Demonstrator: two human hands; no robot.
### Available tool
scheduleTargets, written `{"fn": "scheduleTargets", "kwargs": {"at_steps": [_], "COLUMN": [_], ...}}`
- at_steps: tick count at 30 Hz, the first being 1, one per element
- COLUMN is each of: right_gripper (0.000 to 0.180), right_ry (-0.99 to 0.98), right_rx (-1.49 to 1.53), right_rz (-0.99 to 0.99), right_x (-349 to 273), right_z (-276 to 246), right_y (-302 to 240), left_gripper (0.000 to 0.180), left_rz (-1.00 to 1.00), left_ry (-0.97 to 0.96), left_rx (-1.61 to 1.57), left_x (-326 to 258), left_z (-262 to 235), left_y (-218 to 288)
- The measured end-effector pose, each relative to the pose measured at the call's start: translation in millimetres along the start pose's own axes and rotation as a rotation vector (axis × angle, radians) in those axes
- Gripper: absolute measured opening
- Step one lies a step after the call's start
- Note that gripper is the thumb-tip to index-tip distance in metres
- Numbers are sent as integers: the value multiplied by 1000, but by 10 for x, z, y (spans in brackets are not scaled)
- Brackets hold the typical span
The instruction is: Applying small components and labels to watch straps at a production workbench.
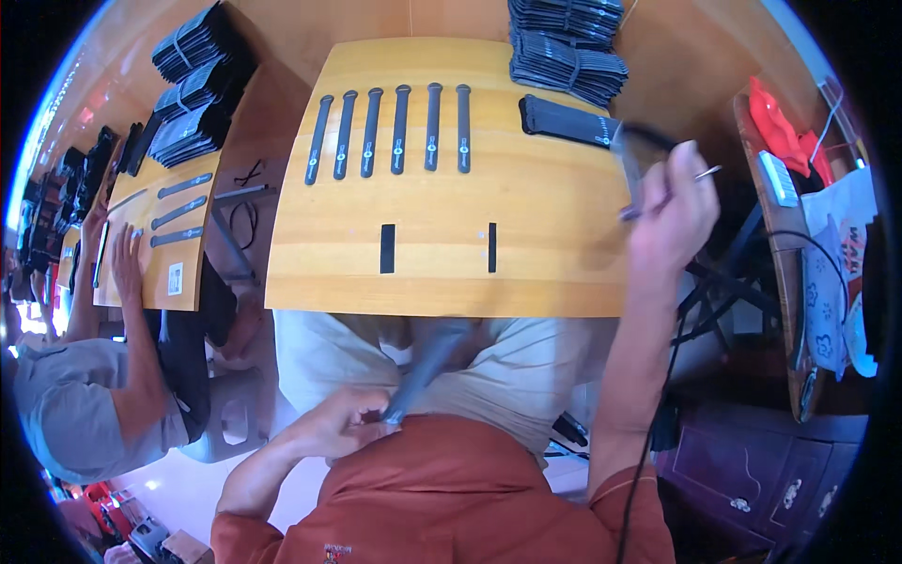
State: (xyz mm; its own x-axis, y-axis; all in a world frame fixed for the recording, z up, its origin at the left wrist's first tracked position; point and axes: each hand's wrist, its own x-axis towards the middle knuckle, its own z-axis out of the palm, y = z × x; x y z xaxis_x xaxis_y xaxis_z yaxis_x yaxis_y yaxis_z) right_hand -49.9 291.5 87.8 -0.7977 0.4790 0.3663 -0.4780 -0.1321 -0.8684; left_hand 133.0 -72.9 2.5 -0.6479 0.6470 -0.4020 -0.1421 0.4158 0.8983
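My left hand (352,423) is closed on one end of a dark grey strap (427,371), held over my lap and blurred by motion. At the table's right edge, my right hand (672,207) is raised with its fingers closed. A blurred dark strap (648,133) loops from it beside a short stack of grey straps (568,122). A thin metal tip (708,172) pokes out past its fingers; the rest of that tool is hidden. Several grey straps with rounded ends, one of them a middle strap (399,130), lie in a row on the wooden table (423,291).
Two black strips, a wide one (387,248) and a narrow one (492,247), lie near the table's front. Bundled straps (568,66) are piled at the back right. At left, another person (94,395) works at a second table (178,273). A side table (766,179) stands at right.
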Motion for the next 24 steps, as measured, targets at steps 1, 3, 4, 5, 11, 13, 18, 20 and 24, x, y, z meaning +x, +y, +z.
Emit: {"fn": "scheduleTargets", "kwargs": {"at_steps": [1, 3, 4, 5, 11, 13, 18, 20, 24], "right_gripper": [20, 19, 18, 18, 18, 19, 17, 16, 17], "right_ry": [155, 169, 124, 78, -116, -122, -112, -89, -45], "right_rx": [158, -5, -70, -136, -443, -464, -483, -482, -557], "right_rz": [-44, -207, -238, -269, -264, -282, -281, -314, -392], "right_x": [299, 555, 598, 612, 290, 218, 190, 225, 303], "right_z": [-130, -188, -189, -178, 68, 117, 142, 131, 122], "right_y": [-9, -63, -8, 53, 564, 674, 766, 808, 928], "left_gripper": [12, 12, 13, 13, 12, 13, 13, 13, 13], "left_rz": [10, -6, -111, -107, -57, -39, -29, -21, -37], "left_ry": [-8, 73, 111, 108, 124, 132, 175, 185, 201], "left_rx": [5, -213, -337, -336, -551, -557, -568, -569, -594], "left_x": [-34, -100, -131, -126, -57, -39, -26, -18, 17], "left_z": [3, 36, 47, 43, 103, 126, 141, 151, 154], "left_y": [-23, -121, -126, -148, -225, -270, -300, -318, -347]}}
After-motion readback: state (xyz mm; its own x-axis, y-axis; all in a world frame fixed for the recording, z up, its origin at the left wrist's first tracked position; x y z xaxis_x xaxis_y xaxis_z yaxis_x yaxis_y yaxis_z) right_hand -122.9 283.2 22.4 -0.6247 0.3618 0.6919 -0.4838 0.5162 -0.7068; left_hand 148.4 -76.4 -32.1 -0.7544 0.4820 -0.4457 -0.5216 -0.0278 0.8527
